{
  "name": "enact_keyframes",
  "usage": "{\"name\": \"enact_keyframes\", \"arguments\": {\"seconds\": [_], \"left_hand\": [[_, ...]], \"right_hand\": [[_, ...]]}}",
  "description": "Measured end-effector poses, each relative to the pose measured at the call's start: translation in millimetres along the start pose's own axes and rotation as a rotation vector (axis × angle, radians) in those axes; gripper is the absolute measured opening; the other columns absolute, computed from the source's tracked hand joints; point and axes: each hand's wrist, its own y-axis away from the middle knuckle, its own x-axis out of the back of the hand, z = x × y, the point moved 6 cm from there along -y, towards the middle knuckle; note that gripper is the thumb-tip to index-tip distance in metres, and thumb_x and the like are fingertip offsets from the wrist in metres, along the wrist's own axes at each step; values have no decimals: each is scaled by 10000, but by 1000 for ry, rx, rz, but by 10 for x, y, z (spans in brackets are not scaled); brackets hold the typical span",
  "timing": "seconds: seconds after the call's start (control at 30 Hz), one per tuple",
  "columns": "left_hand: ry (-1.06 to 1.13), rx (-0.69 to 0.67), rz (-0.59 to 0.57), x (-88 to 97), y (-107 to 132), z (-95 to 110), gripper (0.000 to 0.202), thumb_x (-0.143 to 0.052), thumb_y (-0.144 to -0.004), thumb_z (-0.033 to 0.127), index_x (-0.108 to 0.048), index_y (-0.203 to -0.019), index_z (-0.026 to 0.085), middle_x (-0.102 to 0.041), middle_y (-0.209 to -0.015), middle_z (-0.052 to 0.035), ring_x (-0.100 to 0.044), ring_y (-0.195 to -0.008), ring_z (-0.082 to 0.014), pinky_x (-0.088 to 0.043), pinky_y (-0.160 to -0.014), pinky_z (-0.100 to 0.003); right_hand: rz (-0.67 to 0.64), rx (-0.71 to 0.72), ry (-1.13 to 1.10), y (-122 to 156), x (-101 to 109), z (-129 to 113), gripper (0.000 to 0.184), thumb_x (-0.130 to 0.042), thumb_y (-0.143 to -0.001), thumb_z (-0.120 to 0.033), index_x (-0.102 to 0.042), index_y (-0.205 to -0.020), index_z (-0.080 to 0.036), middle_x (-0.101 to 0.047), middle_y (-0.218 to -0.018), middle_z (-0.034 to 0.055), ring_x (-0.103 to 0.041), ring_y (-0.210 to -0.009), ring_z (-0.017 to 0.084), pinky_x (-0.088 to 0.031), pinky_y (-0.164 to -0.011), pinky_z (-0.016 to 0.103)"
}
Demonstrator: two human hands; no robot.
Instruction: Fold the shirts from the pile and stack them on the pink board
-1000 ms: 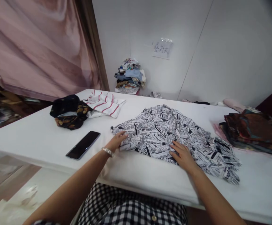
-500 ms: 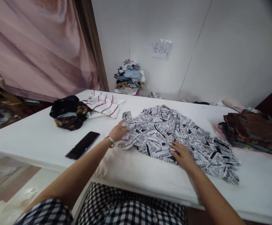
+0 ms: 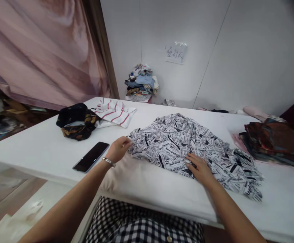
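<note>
A shirt [image 3: 167,141] with a black-and-white newspaper print lies spread across the white table in front of me. At its left edge is my left hand [image 3: 120,148], thumb and fingers pinched together on the fabric; a bracelet circles that wrist. My right hand [image 3: 200,168] rests on the shirt's lower middle, palm down with fingers apart. Toward the right, the sleeve part of the cloth is bunched and creased.
A black phone [image 3: 91,157] lies left of my left hand. Behind it are a dark patterned garment [image 3: 77,123] and a white red-striped garment [image 3: 116,113]. Dark folded clothes [image 3: 276,141] sit at the right. A clothes pile [image 3: 143,82] stands beyond the table [image 3: 35,145].
My left hand has moved left and slightly down. The shirt's raised left flap now lies flatter and extends outward. My right hand stays on the shirt.
</note>
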Motion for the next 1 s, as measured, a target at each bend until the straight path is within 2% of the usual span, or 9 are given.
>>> {"name": "enact_keyframes", "arguments": {"seconds": [0.1,0.27,0.33,0.5,0.63,0.7,0.77,0.9,1.0], "left_hand": [[98,-76,51,132,96,85,209,-503,-819,413,-570,-817,215,-624,-803,-5,-546,-727,-149,-422,-681,-269],[446,-27,-36,-20,419,44,251,-469,-849,462,-496,-819,214,-494,-656,37,-458,-620,-119,-393,-600,-242],[480,16,-112,-82,525,-38,263,-483,-839,470,-490,-794,210,-445,-616,52,-409,-576,-107,-362,-558,-228],[237,75,-332,-67,681,-200,327,-541,-782,493,-550,-651,194,-446,-560,38,-376,-544,-106,-298,-517,-231],[319,129,-661,-110,799,-136,413,-565,-741,557,-518,-548,195,-379,-479,40,-309,-460,-97,-235,-462,-244],[272,144,-723,-102,798,-99,417,-551,-736,590,-564,-583,203,-407,-478,35,-317,-448,-103,-235,-461,-250],[97,150,-630,-44,703,-113,400,-536,-738,596,-634,-663,216,-510,-531,13,-407,-484,-126,-275,-490,-256],[-232,192,-278,91,394,-182,440,-439,-793,589,-678,-754,222,-659,-700,-53,-573,-661,-200,-350,-578,-284],[-279,215,-185,8,167,-208,535,-358,-812,636,-675,-780,206,-688,-847,-98,-612,-771,-235,-404,-646,-313]], "right_hand": [[3,-6,-12,5,10,-8,428,-467,-895,-468,-595,-1238,-247,-560,-1334,72,-425,-1312,273,-305,-1088,531],[-3,5,-5,7,29,-38,426,-478,-888,-471,-608,-1224,-243,-555,-1339,78,-426,-1311,280,-305,-1090,528],[-15,-1,3,6,26,-35,426,-478,-887,-462,-607,-1226,-238,-548,-1345,78,-421,-1314,280,-301,-1094,528],[-5,16,24,4,19,-25,410,-504,-864,-437,-617,-1210,-248,-555,-1337,71,-448,-1291,277,-323,-1081,518],[-11,6,43,8,15,-18,417,-495,-866,-448,-619,-1205,-240,-553,-1340,72,-453,-1285,275,-328,-1075,519],[-16,3,41,9,21,-23,419,-491,-867,-455,-619,-1204,-241,-551,-1343,71,-450,-1288,275,-325,-1077,521],[-16,6,34,8,27,-30,418,-495,-863,-458,-621,-1200,-245,-553,-1340,70,-448,-1290,275,-322,-1078,523],[-14,13,34,7,25,-30,423,-497,-863,-459,-624,-1198,-234,-556,-1337,80,-451,-1287,278,-324,-1077,523],[-7,23,39,7,22,-32,416,-497,-866,-449,-621,-1204,-241,-555,-1337,77,-448,-1291,274,-323,-1077,520]]}}
